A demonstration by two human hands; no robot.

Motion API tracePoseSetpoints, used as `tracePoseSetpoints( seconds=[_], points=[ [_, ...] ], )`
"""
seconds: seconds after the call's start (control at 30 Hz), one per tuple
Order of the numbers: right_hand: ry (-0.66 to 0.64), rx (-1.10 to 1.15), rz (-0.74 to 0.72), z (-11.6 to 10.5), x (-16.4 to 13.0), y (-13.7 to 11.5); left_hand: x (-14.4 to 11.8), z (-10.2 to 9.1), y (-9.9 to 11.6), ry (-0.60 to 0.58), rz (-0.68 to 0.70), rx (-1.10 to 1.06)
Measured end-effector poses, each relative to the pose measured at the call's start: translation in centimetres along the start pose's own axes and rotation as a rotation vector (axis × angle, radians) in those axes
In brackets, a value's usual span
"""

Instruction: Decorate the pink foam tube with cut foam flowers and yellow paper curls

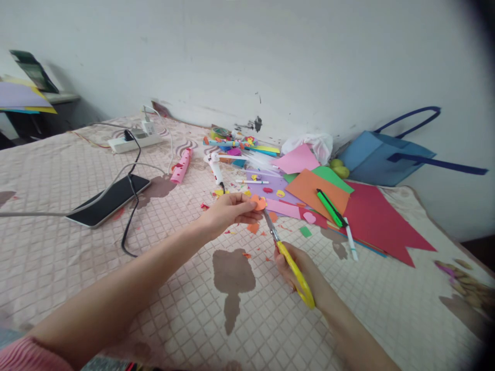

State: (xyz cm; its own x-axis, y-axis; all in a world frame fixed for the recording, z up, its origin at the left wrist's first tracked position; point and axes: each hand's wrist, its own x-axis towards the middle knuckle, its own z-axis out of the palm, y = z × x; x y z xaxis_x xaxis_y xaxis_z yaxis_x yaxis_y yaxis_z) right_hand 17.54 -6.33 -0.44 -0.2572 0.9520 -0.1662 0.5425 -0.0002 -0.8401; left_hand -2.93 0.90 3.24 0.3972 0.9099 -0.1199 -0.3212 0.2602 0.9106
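Note:
Between the thumb and fingers of my left hand (pixel 235 207) is a small orange paper piece (pixel 258 202) with a rounded outline. My right hand (pixel 296 265) grips yellow-handled scissors (pixel 294 270), whose metal blades point up and left to the lower edge of the orange piece. Whether the blades have paper between them is too small to tell. Orange scraps (pixel 253 228) lie on the patterned cloth just beyond and below my left hand. A pink paper strip (pixel 284 207) and a green paper square (pixel 305 232) lie to the right.
Behind my hands are a white glue gun (pixel 215 167), a pink roll (pixel 181 166) and a purple sheet (pixel 266 180). Orange paper (pixel 315 193), red paper (pixel 381 221) and a green marker (pixel 330 208) lie right, near a blue bag (pixel 386 157). Cables cross a phone (pixel 112 201) at left.

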Motion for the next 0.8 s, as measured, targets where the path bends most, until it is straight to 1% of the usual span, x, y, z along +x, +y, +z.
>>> tracePoseSetpoints(
  seconds=[0.13,0.43,0.6,0.67,0.8],
  points=[
    [0.016,-0.015,0.004,0.0,0.1,0.0,0.1,0.0,-0.1,0.038,0.004,-0.009],
    [0.06,-0.072,-0.007,0.2,0.3,0.7,0.2,-0.1,0.0,0.056,0.002,-0.019],
    [0.094,-0.072,-0.047,0.3,0.4,1.2,0.1,0.1,0.1,0.073,0.001,-0.023],
    [0.084,-0.081,-0.057,0.3,0.3,1.1,0.1,0.1,0.1,0.082,0.0,-0.021],
    [0.069,-0.094,-0.051,0.3,0.2,0.8,0.2,0.1,-0.1,0.048,0.017,-0.026]
  ],
)
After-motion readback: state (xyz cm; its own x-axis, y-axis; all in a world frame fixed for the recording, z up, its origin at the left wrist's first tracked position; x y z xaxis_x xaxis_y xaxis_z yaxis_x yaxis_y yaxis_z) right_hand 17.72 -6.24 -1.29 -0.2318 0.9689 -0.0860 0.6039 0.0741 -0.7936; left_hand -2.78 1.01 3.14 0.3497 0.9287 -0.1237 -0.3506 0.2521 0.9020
